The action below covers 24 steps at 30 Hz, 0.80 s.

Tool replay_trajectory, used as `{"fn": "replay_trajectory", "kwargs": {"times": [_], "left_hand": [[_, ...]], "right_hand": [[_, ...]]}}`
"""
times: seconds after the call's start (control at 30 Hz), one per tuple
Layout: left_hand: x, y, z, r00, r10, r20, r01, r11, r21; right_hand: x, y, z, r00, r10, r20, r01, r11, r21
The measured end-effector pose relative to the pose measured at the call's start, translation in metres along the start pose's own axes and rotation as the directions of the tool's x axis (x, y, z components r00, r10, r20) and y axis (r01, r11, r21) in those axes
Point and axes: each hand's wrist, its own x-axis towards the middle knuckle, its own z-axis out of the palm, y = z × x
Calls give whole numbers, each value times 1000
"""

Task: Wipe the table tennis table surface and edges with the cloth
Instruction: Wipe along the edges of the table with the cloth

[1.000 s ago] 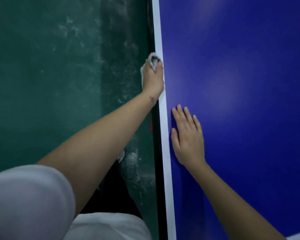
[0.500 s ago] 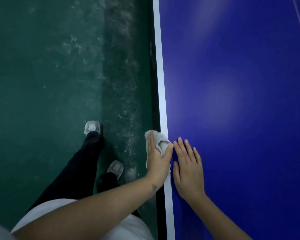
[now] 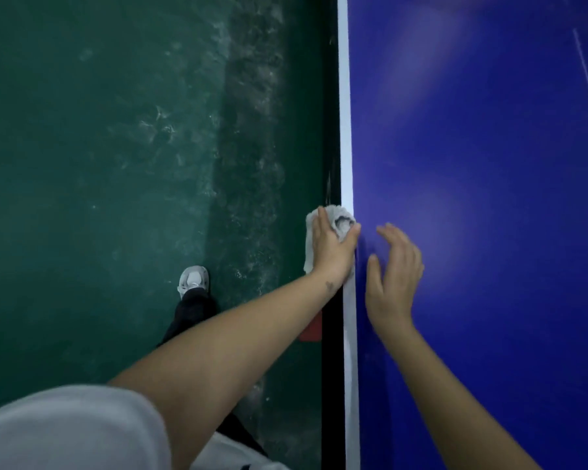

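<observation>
A pale grey cloth (image 3: 341,221) was gripped by the left hand (image 3: 331,251) and held over the white-striped edge (image 3: 345,130) of the blue table (image 3: 489,215), with the thumb laid on top and the fingers folded down the outer side. The right hand (image 3: 394,276) was seen just beside it over the blue surface, its fingers loosely spread and slightly curved, with nothing held; whether it touched the table could not be told. To the left, a scuffed green floor (image 3: 99,164), a grey shoe (image 3: 193,279) under a black trouser leg (image 3: 190,313) and a small red piece (image 3: 311,329) against the table's dark side were shown.
</observation>
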Motion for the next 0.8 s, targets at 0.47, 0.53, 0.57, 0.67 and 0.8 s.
{"fn": "replay_trajectory", "kwargs": {"times": [0.47,0.53,0.57,0.67,0.8], "left_hand": [[-2,-7,-5,993,-23,116,29,998,-51],[-7,-11,-10,985,-48,163,62,995,-78],[-6,-10,-12,982,-61,179,76,994,-81],[-3,-5,-13,977,-81,197,107,987,-121],[17,12,-14,971,-144,191,179,967,-180]], "right_hand": [[263,-15,71,983,105,148,-66,966,-248],[262,-14,75,988,107,114,-75,963,-258],[261,-13,76,989,108,105,-78,965,-251],[261,-10,76,990,115,85,-93,970,-225],[261,-9,77,990,119,70,-103,974,-204]]}}
